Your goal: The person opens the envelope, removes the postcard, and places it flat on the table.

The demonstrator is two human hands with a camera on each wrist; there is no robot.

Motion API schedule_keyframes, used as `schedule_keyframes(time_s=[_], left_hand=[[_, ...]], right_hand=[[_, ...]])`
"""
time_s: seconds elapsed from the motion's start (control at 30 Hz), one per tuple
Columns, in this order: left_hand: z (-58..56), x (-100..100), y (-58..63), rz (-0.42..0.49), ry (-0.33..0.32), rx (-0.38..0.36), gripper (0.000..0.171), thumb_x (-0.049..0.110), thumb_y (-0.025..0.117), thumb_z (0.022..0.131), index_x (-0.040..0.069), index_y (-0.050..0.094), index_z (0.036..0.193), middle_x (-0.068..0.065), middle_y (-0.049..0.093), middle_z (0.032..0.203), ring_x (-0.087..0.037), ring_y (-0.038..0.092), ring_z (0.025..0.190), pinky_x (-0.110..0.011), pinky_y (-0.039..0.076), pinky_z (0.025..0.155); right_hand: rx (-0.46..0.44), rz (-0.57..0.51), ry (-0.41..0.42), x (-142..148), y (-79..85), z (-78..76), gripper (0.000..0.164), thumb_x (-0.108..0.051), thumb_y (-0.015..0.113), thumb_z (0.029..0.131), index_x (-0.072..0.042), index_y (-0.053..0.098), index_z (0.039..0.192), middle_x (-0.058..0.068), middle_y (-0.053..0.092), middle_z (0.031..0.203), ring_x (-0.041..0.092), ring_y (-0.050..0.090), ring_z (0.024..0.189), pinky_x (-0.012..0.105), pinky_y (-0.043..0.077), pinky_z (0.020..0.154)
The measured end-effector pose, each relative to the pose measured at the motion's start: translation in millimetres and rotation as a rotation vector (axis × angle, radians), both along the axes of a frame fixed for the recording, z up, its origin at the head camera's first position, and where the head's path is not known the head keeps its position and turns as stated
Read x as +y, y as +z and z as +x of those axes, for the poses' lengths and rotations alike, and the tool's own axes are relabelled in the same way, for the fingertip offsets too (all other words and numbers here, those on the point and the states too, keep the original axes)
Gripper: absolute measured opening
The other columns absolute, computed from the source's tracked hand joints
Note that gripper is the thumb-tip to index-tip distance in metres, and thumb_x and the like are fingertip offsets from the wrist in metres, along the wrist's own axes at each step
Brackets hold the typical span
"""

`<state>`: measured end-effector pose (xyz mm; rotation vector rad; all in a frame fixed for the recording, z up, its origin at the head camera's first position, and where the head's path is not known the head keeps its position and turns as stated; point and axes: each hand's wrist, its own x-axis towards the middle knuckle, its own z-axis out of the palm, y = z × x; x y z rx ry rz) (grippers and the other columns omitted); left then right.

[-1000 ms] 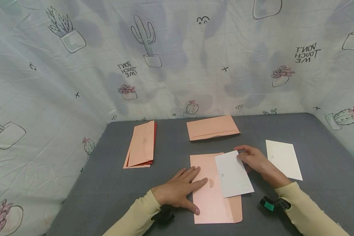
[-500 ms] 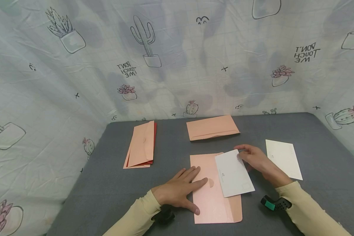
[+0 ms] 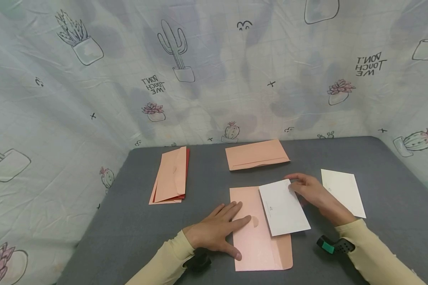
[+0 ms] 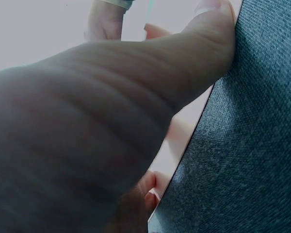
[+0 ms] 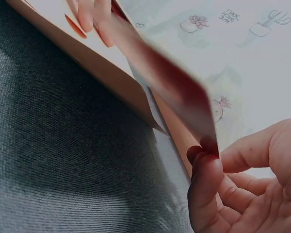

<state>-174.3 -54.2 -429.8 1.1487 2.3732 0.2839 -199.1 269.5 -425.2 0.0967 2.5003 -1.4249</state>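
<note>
In the head view a pink envelope (image 3: pixel 247 253) lies on the table with its flap spread to the right. My left hand (image 3: pixel 217 229) rests on its left part, fingers spread and straight; the left wrist view shows the thumb at the envelope's edge (image 4: pixel 177 136). A white card (image 3: pixel 283 209) overlaps the envelope's right part, and my right hand (image 3: pixel 311 194) pinches it near its far right corner. Up close in the right wrist view, the right hand (image 5: pixel 247 182) holds the card (image 5: pixel 184 92) tilted, its reddish underside showing.
A second pale card (image 3: pixel 344 194) lies to the right, beyond my right forearm. Another pink envelope (image 3: pixel 258 154) sits at the table's far edge. Pink and red envelopes (image 3: pixel 171 174) are stacked at the left. A printed curtain (image 3: pixel 214 79) hangs behind the table (image 3: pixel 128 241).
My right hand has moved the card slightly up and to the right over the envelope. The left hand has stayed in place.
</note>
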Motion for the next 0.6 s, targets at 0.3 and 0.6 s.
schedule_keyframes(time_s=[0.3, 0.6], left_hand=[[-0.1, 0.1, 0.4, -0.001, 0.009, -0.008, 0.102, 0.057, 0.078, 0.081, 0.03, 0.023, 0.162, -0.007, 0.002, 0.173, -0.026, 0.001, 0.161, -0.053, 0.008, 0.129], [0.3, 0.9, 0.1, -0.001, 0.019, -0.006, 0.103, 0.058, 0.079, 0.08, 0.031, 0.024, 0.162, -0.006, 0.003, 0.173, -0.026, 0.002, 0.161, -0.053, 0.008, 0.129]], right_hand=[[0.005, -0.028, -0.003, 0.9, 1.5, -0.6, 0.048, -0.019, 0.048, 0.103, 0.002, 0.044, 0.146, 0.022, 0.07, 0.113, 0.017, 0.066, 0.078, 0.035, 0.055, 0.062], [0.01, -0.041, -0.003, 0.7, 5.5, 0.1, 0.05, -0.019, 0.047, 0.104, 0.003, 0.041, 0.148, 0.024, 0.066, 0.118, 0.019, 0.065, 0.081, 0.036, 0.055, 0.063]])
